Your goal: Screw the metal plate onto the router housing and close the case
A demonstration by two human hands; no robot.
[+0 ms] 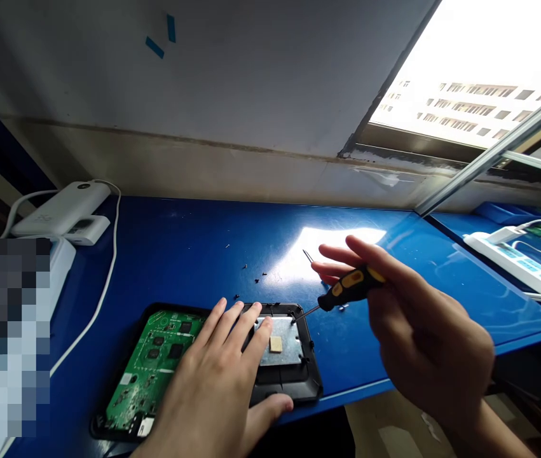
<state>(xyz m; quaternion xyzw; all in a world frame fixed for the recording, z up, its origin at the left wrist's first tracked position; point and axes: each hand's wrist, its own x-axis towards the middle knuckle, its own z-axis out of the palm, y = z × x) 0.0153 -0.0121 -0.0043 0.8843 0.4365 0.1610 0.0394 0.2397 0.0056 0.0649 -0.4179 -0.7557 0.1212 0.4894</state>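
Note:
My right hand (427,337) is closed around a black and yellow screwdriver (352,286), its other fingers stretched out past the handle. The thin shaft slants down to the left, its tip at the upper right corner of a silver metal plate (293,346). That plate, with a small beige pad (276,344) on it, sits in a black plastic case half (285,381). Flat across the case parts lies my left hand (225,353), fingers spread. Left of it, partly covered, is a green circuit board (149,362) in a black frame. Behind the case lie several small screws (257,280).
A thin pointed metal tool (307,256) pokes out behind my right fingers. At the left are a white power bank (63,208), a small white device (89,230) and a white cable (114,254). A white power strip (527,261) lies beyond a metal frame (484,165) at right.

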